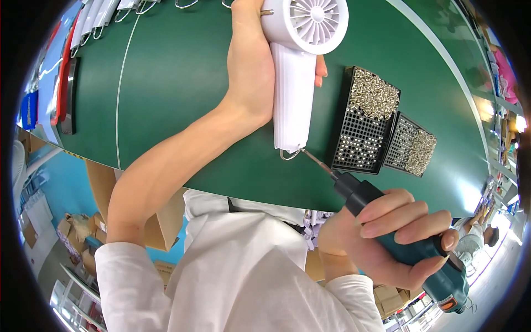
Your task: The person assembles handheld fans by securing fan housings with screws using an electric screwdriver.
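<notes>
My left hand [251, 69] is wrapped round a white handheld fan [293, 97] from its left side, with fingertips showing past the handle's right edge. The fan lies on the green table, its round grille up and its handle toward me. A metal wire loop [289, 155] sticks out of the handle's lower end. In my right hand [395, 235] is a dark green electric screwdriver [412, 249], gripped round its body. Its thin bit slants up to the left, and the tip meets the handle's end beside the loop.
Right of the fan stand two black screw trays, a larger one [362, 130] and a smaller one [399, 145], both holding many small silver screws. Several white pieces with wire loops [102, 16] lie at the far left, near a red-edged bin [65, 72]. Cardboard boxes [160, 227] stand below the table edge.
</notes>
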The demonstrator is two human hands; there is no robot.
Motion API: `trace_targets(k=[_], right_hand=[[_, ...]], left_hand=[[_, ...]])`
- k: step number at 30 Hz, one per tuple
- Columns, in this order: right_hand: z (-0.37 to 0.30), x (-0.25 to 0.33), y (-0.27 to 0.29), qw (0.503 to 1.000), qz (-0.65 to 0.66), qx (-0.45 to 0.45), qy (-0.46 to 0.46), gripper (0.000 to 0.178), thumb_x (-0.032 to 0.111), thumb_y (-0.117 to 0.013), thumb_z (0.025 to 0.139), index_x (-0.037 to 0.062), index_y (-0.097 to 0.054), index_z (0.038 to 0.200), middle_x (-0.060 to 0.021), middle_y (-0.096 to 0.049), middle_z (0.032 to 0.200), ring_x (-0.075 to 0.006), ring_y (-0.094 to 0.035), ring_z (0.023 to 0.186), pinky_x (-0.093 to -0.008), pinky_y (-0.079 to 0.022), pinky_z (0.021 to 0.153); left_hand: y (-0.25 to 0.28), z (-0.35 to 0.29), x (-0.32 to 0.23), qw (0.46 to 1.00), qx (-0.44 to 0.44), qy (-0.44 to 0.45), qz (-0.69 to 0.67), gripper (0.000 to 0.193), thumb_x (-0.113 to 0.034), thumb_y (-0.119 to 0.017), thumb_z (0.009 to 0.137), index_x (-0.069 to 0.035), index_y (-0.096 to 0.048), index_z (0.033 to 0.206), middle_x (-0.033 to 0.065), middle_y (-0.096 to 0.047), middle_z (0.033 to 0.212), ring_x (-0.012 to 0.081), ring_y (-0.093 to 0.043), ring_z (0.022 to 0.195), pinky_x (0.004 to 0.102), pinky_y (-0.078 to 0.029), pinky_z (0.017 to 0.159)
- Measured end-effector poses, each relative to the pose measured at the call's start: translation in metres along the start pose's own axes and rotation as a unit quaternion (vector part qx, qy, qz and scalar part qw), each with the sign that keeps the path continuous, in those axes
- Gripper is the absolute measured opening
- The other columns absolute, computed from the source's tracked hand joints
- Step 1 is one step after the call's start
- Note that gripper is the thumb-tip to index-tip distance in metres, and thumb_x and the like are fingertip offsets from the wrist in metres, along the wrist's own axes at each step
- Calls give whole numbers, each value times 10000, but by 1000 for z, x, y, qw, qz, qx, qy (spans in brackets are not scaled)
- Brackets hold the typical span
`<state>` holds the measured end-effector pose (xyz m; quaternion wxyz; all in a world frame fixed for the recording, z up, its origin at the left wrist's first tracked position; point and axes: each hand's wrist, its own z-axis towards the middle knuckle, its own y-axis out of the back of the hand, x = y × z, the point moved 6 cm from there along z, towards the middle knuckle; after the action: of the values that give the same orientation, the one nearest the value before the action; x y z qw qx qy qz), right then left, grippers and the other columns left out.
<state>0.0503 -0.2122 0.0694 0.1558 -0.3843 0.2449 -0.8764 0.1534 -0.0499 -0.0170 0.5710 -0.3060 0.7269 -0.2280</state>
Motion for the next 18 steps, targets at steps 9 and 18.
trace_targets(k=[9, 18], right_hand=[[-4, -10, 2, 1000, -20, 16, -19, 335, 309, -433, 935, -1, -441, 1062, -78, -410, 707, -192, -394, 380, -344, -373, 360], [-17, -8, 6, 999, -15, 11, 49, 320, 261, -472, 926, 15, -322, 1064, -134, -470, 700, -241, -493, 390, -349, -492, 327]], left_hand=[[1, 0, 1, 1000, -17, 7, -15, 696, -649, -248, 899, -44, -590, 912, 64, -598, 646, 163, -568, 459, 278, -474, 399], [3, 0, 2, 999, -4, -6, -37, 694, -639, -243, 906, -37, -587, 906, 87, -594, 625, 192, -561, 440, 294, -471, 392]])
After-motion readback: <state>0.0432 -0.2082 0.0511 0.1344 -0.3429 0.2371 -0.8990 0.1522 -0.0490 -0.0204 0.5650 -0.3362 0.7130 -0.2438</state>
